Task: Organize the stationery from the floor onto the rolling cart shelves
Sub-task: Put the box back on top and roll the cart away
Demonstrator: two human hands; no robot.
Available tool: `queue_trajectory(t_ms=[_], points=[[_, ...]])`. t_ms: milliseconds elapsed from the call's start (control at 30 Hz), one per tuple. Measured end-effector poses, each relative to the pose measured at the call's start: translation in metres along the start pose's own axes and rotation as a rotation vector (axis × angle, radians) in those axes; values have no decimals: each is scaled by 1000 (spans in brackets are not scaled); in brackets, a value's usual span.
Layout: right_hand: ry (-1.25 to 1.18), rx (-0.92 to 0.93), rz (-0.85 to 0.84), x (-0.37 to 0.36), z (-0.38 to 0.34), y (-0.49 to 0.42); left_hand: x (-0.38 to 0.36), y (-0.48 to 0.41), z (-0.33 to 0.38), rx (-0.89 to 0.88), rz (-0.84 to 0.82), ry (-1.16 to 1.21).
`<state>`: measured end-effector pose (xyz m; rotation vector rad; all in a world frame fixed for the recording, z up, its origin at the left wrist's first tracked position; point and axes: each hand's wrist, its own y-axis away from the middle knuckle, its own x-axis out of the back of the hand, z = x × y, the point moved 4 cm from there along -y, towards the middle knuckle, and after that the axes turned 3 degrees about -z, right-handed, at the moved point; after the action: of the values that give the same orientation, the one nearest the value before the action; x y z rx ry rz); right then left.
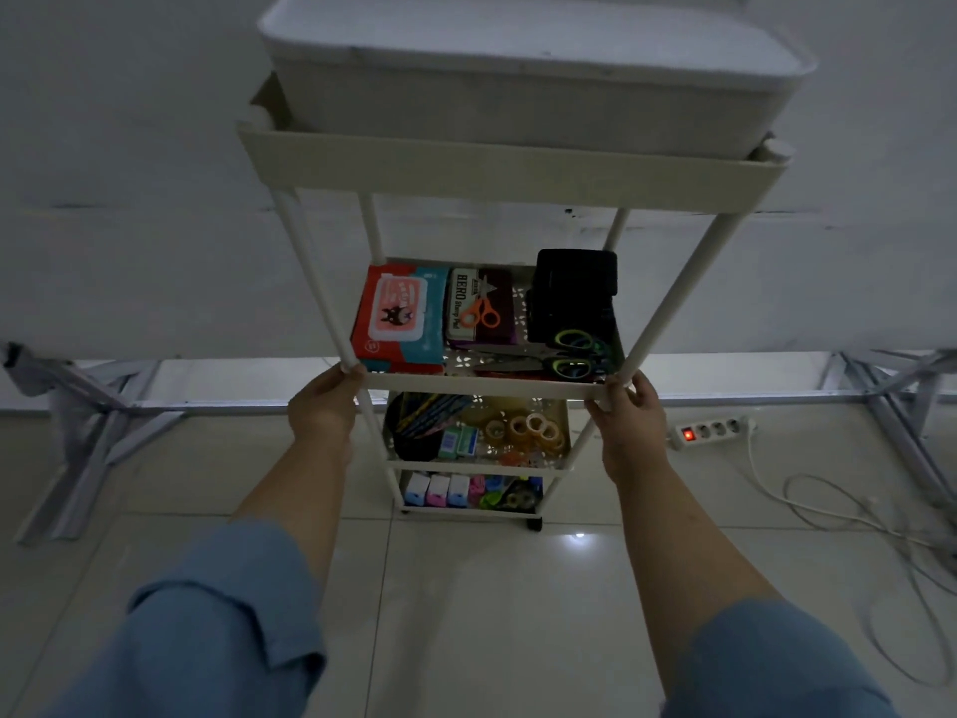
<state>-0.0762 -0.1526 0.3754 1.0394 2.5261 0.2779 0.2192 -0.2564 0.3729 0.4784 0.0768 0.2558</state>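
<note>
A white rolling cart (pixel 481 386) stands before me on the tiled floor. My left hand (pixel 323 406) grips its front left post at the second shelf, and my right hand (pixel 626 412) grips the front right post. That shelf holds a red wipes pack (pixel 396 318), a Hero stamp pad tin (pixel 466 303) with small orange scissors (pixel 479 310) on it, green-handled scissors (pixel 569 355) and a black case (pixel 575 292). Below lie tape rolls (pixel 528 430) and pens (pixel 430 414). The lowest shelf has small coloured boxes (pixel 437 489). A white lidded box (pixel 528 70) fills the top tray.
A white power strip (pixel 712 430) with a lit red switch lies on the floor to the right, its cable (pixel 849 515) looping across the tiles. Metal table legs (pixel 98 432) stand at the left and at the right (pixel 901 406). A white wall is behind the cart.
</note>
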Motion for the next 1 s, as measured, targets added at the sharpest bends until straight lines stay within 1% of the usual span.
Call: queue_trajectory(t_ms=[200, 567, 767, 1000], points=[[7, -5, 20, -12, -1, -21, -5, -10, 8, -4, -3, 3], [37, 1, -15, -17, -5, -48, -21, -18, 15, -23, 0, 46], [21, 10, -20, -18, -2, -46, -22, -18, 11, -18, 36, 77], [72, -15, 17, -11, 2, -44, -30, -10, 8, -97, 128, 90]])
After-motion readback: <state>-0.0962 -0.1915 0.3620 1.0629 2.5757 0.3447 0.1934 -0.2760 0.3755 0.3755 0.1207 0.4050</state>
